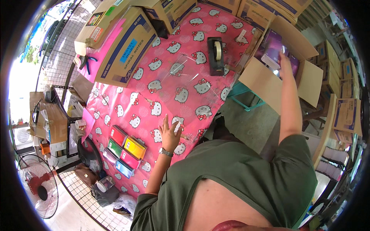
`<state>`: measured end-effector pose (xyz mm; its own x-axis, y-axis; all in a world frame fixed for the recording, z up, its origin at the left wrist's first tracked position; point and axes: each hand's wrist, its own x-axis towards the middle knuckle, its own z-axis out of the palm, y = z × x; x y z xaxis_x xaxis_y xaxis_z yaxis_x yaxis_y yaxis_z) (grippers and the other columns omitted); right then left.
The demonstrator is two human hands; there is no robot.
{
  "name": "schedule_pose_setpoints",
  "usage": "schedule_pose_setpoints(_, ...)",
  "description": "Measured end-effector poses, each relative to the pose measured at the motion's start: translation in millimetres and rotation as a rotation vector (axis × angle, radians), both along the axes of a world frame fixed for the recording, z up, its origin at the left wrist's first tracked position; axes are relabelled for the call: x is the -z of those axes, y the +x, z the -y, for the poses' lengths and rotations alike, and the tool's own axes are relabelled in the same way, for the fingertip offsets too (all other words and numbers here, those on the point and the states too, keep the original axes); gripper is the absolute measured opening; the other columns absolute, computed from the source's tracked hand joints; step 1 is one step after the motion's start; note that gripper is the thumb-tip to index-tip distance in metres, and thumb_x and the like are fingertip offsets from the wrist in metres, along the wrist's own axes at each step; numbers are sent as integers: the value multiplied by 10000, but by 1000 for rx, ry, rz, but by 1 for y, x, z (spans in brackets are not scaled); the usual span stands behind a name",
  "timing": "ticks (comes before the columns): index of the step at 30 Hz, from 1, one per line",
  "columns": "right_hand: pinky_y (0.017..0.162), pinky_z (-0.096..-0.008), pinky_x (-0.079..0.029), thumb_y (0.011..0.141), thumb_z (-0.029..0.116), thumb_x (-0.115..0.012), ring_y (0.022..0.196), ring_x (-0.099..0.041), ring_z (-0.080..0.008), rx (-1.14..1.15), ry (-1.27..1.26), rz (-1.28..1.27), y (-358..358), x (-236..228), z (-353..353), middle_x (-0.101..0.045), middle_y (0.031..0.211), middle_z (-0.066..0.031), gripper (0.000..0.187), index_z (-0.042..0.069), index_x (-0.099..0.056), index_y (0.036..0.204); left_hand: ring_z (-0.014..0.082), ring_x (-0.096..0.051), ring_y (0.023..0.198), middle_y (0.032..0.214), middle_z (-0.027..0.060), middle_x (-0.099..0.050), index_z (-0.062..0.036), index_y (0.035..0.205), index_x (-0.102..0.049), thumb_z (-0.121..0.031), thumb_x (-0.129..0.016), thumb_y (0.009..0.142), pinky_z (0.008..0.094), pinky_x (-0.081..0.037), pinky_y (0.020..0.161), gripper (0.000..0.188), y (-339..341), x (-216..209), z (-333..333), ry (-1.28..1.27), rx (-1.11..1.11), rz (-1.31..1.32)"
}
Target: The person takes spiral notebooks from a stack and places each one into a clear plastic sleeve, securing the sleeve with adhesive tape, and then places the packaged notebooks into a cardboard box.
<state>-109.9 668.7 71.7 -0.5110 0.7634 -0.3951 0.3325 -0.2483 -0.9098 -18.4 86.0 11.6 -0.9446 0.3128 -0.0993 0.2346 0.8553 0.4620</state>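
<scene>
Right arm point(291, 104) stretched out forward — left hand point(169, 138) open, fingers point(166, 121) spread

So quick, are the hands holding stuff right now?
Left hand: open, nothing seen in it, at the pink table.
Right hand: in the box, at a purple pack; too blurred to tell if it's gripping.

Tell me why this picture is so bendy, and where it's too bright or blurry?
In the head view, the fisheye lens curves straight edges near the black rim; in that head view, daylight beyond the wire mesh is washed-out white; also in the head view, glare streaks the clear plastic, and the right hand at the open box looks slightly blurred.
</scene>
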Motion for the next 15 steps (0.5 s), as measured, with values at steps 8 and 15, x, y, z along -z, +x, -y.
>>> schedule_pose_setpoints(8,903,-453,-463,799,461,-656,1021,-612,-410,-362,709,729,-35,41,-41,-627,1128,-243,676,-78,-551,1192,352,-291,1373,1520,131,-257,-158,1150,-623,-254,-662,830,598,-193,1083,336,11,10,111,68,-370,-19)
schedule_pose_setpoints(15,933,-431,-398,814,137,-608,1054,-534,-327,-430,1234,-285,-40,-23,358,-600,1124,-146,348,22,-572,1140,316,-500,1197,1276,208,-537,-17,1172,-603,-174,-647,842,394,-386,1009,368,62,10,319,190,-1116,-244)
